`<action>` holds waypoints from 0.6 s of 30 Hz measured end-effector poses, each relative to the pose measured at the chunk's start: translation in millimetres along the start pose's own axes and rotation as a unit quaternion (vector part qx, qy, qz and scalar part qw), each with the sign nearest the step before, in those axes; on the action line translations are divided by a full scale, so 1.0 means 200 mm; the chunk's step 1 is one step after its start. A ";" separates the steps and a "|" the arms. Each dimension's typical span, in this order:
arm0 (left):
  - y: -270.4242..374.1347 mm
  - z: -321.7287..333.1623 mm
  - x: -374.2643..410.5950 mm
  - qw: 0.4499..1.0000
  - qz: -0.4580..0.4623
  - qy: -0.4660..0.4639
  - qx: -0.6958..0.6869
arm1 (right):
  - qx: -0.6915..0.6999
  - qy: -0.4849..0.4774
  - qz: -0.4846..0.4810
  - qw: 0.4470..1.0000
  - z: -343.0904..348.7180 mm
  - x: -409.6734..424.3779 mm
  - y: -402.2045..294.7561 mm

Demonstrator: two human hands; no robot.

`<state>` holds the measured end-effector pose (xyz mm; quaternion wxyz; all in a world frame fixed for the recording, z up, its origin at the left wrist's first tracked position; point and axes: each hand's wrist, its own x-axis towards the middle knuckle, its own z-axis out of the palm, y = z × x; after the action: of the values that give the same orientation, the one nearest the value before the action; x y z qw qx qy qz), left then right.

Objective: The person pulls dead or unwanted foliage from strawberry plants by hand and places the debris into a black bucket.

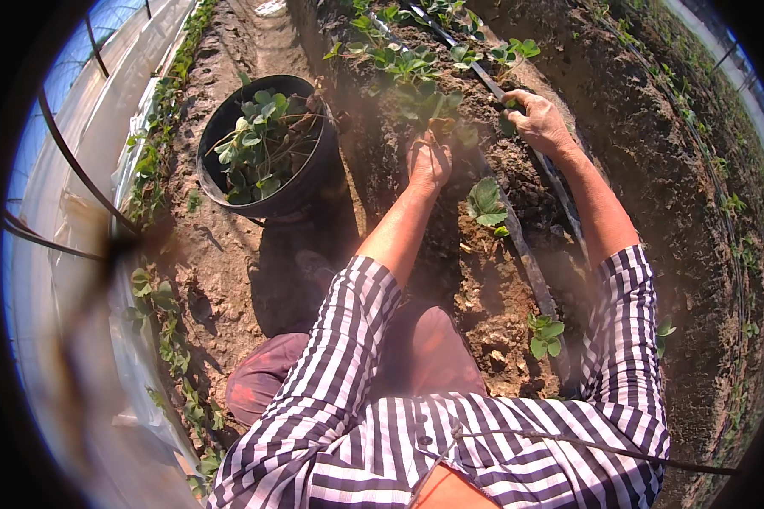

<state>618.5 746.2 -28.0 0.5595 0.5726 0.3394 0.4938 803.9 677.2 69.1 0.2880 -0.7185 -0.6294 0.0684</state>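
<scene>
My left hand (429,159) is closed around the stems of a leafy plant (425,105), which looks like a strawberry plant with some browned leaves. My right hand (536,121) is farther right, its thumb and fingers at a dark drip irrigation tube (487,81) on the raised soil bed; a leaf shows just under the fingertips. Whether the fingers grip the tube or the leaf cannot be told. Left of my left hand stands a black plastic bucket (280,202) holding uprooted green plants (261,143) with dry stems.
A second drip tube (525,254) runs along the bed beside small plants (486,202). Plastic sheeting (83,172) and dark hoops border the left side, with a row of plants (165,114) along it. Another planted bed (707,165) lies at the right.
</scene>
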 end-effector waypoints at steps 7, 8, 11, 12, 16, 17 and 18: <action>-0.08 -0.06 0.03 0.950 0.135 -0.062 0.274 | -0.115 -0.099 -0.056 0.987 0.32 -0.05 -0.15; -0.06 -0.06 0.03 0.978 0.078 -0.052 0.186 | -0.116 -0.089 -0.050 0.988 0.33 -0.03 -0.12; 0.04 -0.04 0.00 0.985 -0.021 -0.038 0.166 | -0.090 -0.035 -0.044 0.994 0.37 -0.02 -0.07; 0.04 -0.05 0.00 0.987 -0.031 -0.032 0.153 | -0.088 -0.013 -0.002 0.996 0.39 -0.03 -0.09; 0.04 -0.05 -0.01 0.995 -0.046 -0.024 0.087 | -0.144 0.023 0.104 0.984 0.45 -0.04 -0.16; 0.05 -0.07 -0.02 0.996 -0.045 -0.024 0.070 | -0.168 0.031 0.095 0.981 0.48 -0.02 -0.14; 0.06 -0.05 -0.02 0.997 -0.041 -0.032 0.048 | -0.198 0.044 0.092 0.975 0.48 -0.01 -0.10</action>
<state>606.6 743.6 -17.1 0.5622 0.5997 0.3677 0.4347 742.4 708.4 -0.6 0.1604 -0.8182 -0.5485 -0.0633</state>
